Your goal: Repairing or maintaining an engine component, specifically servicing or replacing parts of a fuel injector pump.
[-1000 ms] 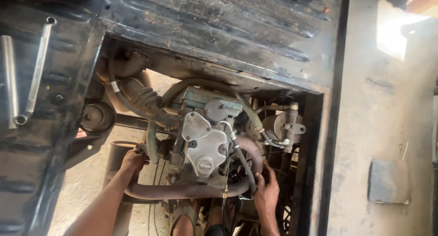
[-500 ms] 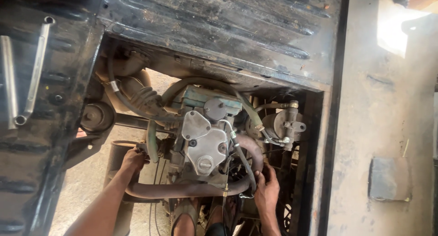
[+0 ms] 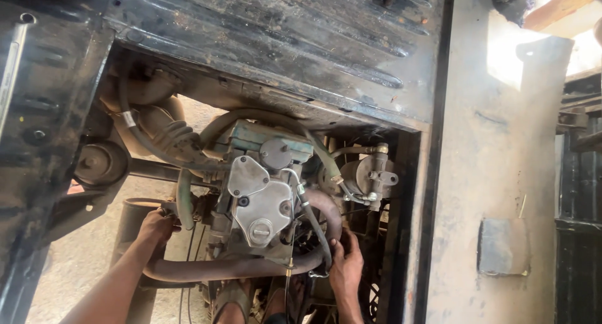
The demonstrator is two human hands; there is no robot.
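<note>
Gripping the rusty exhaust pipe below the engine, the left hand and right hand closed on its ends; it seemed not yet detached.

White tag (on left hose)

The single head-worn view looks down from close above into the open engine bay.

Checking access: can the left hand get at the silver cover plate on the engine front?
Probably yes. The left hand sits at the rusty pipe's left end, the silver cover plate faces open beside it; only a green hose hangs between.
</note>
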